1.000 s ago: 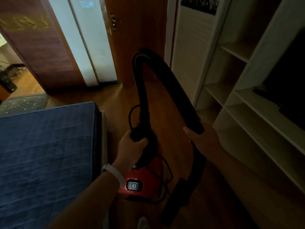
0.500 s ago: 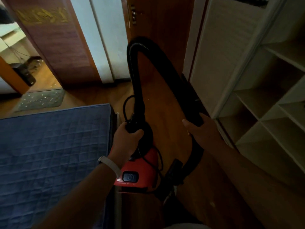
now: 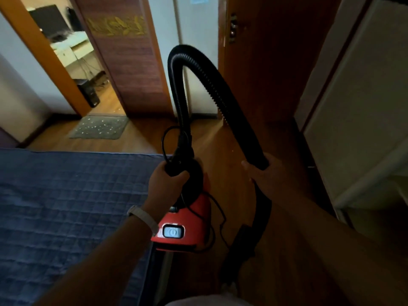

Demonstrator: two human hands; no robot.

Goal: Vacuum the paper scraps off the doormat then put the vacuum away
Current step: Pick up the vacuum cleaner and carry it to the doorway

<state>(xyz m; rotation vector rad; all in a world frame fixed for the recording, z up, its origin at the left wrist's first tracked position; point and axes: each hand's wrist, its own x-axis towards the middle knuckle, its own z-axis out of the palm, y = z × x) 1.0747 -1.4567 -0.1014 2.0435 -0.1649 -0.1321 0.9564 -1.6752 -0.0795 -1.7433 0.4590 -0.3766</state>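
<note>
Beside the bed [image 3: 66, 206], above the wooden floor [image 3: 223, 142], a red vacuum [image 3: 187, 219] hangs in the air, carried by two bare hands. The left grip [image 3: 165, 186], with a pale wristband [image 3: 143, 217] on its wrist, is curled round the black top of the vacuum, where the hose joins. The right grip [image 3: 267, 175] is wrapped round the black ribbed hose [image 3: 212, 85], which arches up from the vacuum and comes down into that hand. Below the hand the hose runs on to a dark nozzle [image 3: 242, 241] hanging near the vacuum. A white power button [image 3: 172, 232] faces up on the red body, and a thin black cord [image 3: 217, 214] loops loosely at its right side. The doormat [image 3: 99, 127] lies well ahead on the floor, at an open doorway past the bed, dotted with small white paper scraps [image 3: 103, 124]. Through the doorway a white desk [image 3: 72, 49] stands in a brighter room. Pale shelving [image 3: 364, 107] lines the right side.
</note>
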